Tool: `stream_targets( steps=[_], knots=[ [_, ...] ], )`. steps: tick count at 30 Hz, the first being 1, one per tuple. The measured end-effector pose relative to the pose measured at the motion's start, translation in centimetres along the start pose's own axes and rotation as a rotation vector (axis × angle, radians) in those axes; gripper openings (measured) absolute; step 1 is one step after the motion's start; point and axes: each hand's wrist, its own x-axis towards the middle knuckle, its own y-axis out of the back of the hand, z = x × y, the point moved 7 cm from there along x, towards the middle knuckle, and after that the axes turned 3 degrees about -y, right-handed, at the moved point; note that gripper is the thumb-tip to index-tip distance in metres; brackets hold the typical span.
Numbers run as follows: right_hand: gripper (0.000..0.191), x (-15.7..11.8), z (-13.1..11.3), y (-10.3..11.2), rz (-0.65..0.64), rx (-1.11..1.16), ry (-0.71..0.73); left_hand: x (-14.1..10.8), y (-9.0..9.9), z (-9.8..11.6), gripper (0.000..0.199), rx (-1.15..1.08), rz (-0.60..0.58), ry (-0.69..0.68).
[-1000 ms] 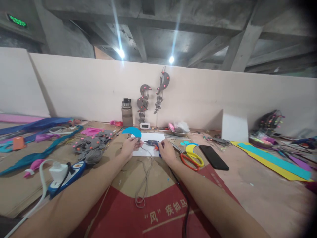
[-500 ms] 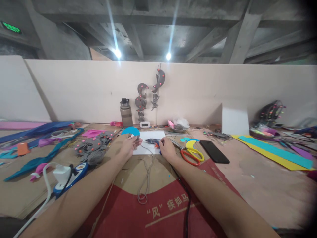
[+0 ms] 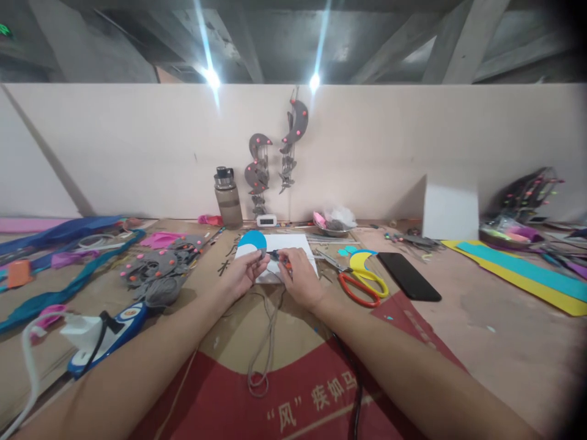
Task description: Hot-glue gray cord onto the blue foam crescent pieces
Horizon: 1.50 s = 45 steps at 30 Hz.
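Note:
My left hand [image 3: 247, 270] is closed in a pinch on a small grey piece [image 3: 263, 252], mostly hidden by the fingers. My right hand [image 3: 300, 276] grips a dark glue gun [image 3: 274, 254], its nozzle pointing left at the grey piece; most of its body is covered by the hand. Both hands are close together over a white sheet [image 3: 300, 242]. Behind my left hand lies a blue disc [image 3: 252, 239] partly covered by a white curve. A thin grey cord [image 3: 271, 330] trails from between the hands onto the cardboard [image 3: 238, 351].
Scissors [image 3: 360, 287], a yellow crescent [image 3: 360, 261] and a black phone [image 3: 408, 276] lie to the right. On the left are grey felt pieces [image 3: 158, 266], a yarn ball [image 3: 162, 292] and a power strip [image 3: 107, 339]. A bottle [image 3: 228, 198] stands behind. A black cable [image 3: 358, 391] runs toward me.
My right hand has brought the glue gun left, and its nozzle now meets the grey piece at my left fingertips. The camera view has tilted down and closer.

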Motion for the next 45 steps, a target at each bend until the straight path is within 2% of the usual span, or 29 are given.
stream_targets(
  steps=[6,12,18,23,27,32,35,38,45],
  knots=[
    [0.027,0.0,0.5,-1.0,-0.06,0.005,-0.052,-0.1,0.0,-0.1,0.006,0.008,0.003,0.007],
    [0.021,-0.3,2.6,-1.1,0.009,0.105,-0.206,-0.2,-0.1,-0.1,0.007,0.057,-0.036,-0.065],
    [0.017,-0.2,3.0,-0.5,0.023,0.188,-0.247,0.0,0.6,0.0,0.009,0.048,0.0,-0.073],
    [0.016,-0.1,3.5,-0.2,0.024,0.221,-0.295,0.1,0.8,0.0,0.008,0.078,-0.024,-0.076],
    [0.014,0.0,4.5,0.0,0.074,0.228,-0.35,-0.2,0.4,0.2,0.006,0.124,-0.041,-0.119],
    [0.01,-0.3,6.6,0.0,0.115,0.111,-0.516,-0.8,0.1,1.6,0.015,0.161,-0.025,-0.294],
    [0.017,-0.8,7.2,-0.3,0.084,0.008,-0.602,-0.7,0.5,1.9,0.017,0.155,0.007,-0.331],
    [0.022,-0.8,6.8,-0.5,0.06,-0.101,-0.574,-0.5,0.7,1.9,0.017,0.175,0.017,-0.329],
    [0.022,-0.8,5.9,-0.7,0.035,-0.23,-0.482,0.0,0.9,1.5,0.02,0.199,-0.047,-0.321]
  ],
)
